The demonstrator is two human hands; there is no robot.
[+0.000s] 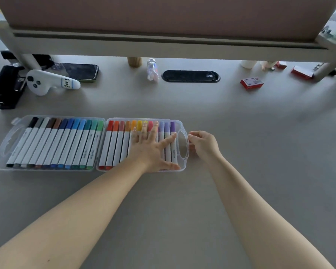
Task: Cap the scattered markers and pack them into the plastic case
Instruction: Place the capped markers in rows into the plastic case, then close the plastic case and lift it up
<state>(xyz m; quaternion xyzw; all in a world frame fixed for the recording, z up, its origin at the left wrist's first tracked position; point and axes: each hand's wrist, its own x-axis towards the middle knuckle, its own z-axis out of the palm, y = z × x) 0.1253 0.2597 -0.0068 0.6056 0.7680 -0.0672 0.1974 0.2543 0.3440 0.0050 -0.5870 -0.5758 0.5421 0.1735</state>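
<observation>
A grey tabletop (pixel 260 152) carries everything, and a beige raised shelf (pixel 163 45) spans its far edge. The landmark is the clear plastic case (pixel 97 167), lying opened flat in two halves near the middle-left of the tabletop. Both halves are filled with capped markers (pixel 66 144) in rows: black, greys, browns, blues and greens in the left half, reds through yellows to purples in the right half.

The left hand (pixel 153 150) lies flat on the markers in the right half of the case, fingers straight and spread, hiding several of the yellow and pink ones beneath it. The right hand (pixel 204 145) sits just beside the case's right edge, by the handle cut-out, fingers loosely curled; whether its fingertips touch the rim cannot be told, and it holds nothing.

Beyond the case to the far left stands a black stapler (pixel 6 88), with a white controller (pixel 47 82) labelled in handwriting just right of it and a dark phone (pixel 80 71) behind that. Straight beyond the case lie a small clear bottle (pixel 152 69) and a black oval cable port (pixel 190 76). Far beyond the case to the right sit small red boxes (pixel 251 83), well apart from it.
</observation>
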